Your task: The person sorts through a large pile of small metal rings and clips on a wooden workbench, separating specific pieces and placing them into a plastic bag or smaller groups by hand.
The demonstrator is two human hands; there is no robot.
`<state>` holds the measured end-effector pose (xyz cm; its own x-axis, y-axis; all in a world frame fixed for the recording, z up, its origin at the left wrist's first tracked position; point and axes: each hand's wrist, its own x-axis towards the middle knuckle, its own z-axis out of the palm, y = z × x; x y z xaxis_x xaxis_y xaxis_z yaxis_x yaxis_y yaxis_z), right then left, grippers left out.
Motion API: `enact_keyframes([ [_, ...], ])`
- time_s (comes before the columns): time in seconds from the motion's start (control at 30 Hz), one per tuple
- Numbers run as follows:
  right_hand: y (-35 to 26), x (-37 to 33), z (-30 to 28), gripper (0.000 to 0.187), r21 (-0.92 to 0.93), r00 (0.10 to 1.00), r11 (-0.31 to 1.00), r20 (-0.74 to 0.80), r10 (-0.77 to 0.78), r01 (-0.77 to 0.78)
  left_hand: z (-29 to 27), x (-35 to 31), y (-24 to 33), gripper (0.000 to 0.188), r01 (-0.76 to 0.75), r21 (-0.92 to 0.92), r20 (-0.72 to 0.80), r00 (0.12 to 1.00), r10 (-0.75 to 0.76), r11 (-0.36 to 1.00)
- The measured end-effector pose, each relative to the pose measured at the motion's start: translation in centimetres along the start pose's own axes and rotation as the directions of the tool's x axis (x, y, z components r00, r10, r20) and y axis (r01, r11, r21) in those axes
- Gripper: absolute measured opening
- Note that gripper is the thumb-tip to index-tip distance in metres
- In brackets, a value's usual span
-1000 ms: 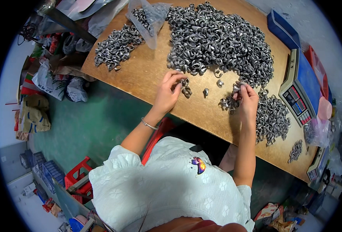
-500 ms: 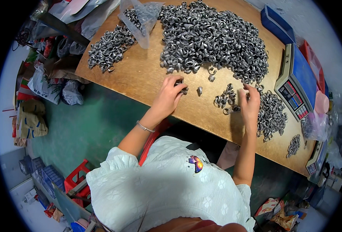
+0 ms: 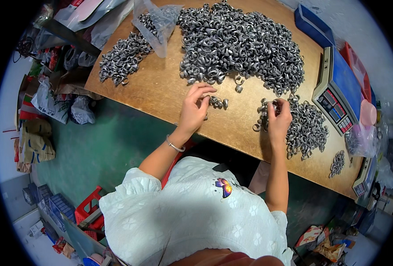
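Loosening at the left hand (image 3: 195, 106): half a second ago its fingers were bunched over rings; now they reach forward with the thumb set apart, a fairly wide gap, no ring seen gripped. A short row of metal rings (image 3: 217, 102) lies just off the fingertips, between the near edge of the wooden desk (image 3: 236, 119) and the large ring heap (image 3: 240, 42). The single ring that lay apart on bare wood seems to sit at the row's right end now, so the stray pieces there make one group.

Right hand (image 3: 279, 119) has shifted too: earlier beside the small ring cluster (image 3: 262, 116), now over it, thumb and fingertips drawn narrow about dark rings. Cannot tell whether any is pinched. Cluster nearly meets the right-hand ring heap (image 3: 306, 131).

Unchanged: a loose pair of rings (image 3: 239, 88) at the large heap's near side; another ring heap (image 3: 123, 57) by the desk's left corner, clear plastic bag (image 3: 154, 26) next to it; digital scale (image 3: 334, 106) toward the right end.
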<state>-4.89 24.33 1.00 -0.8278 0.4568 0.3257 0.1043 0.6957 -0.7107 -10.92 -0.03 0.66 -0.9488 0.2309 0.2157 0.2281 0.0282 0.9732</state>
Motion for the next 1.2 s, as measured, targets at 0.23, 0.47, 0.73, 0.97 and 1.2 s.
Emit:
enact_keyframes([
  [0.23, 2.2, 0.9, -3.1, 0.024, 0.601, 0.945, 0.736, 0.120, 0.304, -0.313, -1.7, -1.3, 1.3, 0.056, -0.188, 0.514, 0.213, 0.973, 0.087, 0.837],
  [0.47, 3.6, 0.8, -4.8, 0.022, 0.112, 0.994, 0.989, -0.026, 0.102, -0.098, 0.4, -0.9, 1.7, 0.061, -0.295, 0.649, 0.351, 0.934, 0.068, 0.701],
  [0.73, -1.9, -2.3, -3.2, 0.051, -0.290, 0.919, 0.882, 0.250, -0.306, 0.372, 2.6, -0.2, -0.3, 0.030, -0.315, 0.546, 0.283, 0.941, 0.183, 0.776],
  [0.97, 1.2, -3.6, -2.2, 0.021, -0.244, 0.933, 0.901, 0.101, -0.345, 0.359, 3.2, 0.3, -0.1, 0.031, -0.173, 0.238, 0.105, 0.983, 0.152, 0.956],
  [1.2, 2.4, -2.6, -2.4, 0.018, -0.345, 0.958, 0.919, -0.141, -0.251, 0.190, 2.9, 0.2, 1.7, 0.034, -0.107, 0.181, 0.178, 0.981, 0.075, 0.978],
])
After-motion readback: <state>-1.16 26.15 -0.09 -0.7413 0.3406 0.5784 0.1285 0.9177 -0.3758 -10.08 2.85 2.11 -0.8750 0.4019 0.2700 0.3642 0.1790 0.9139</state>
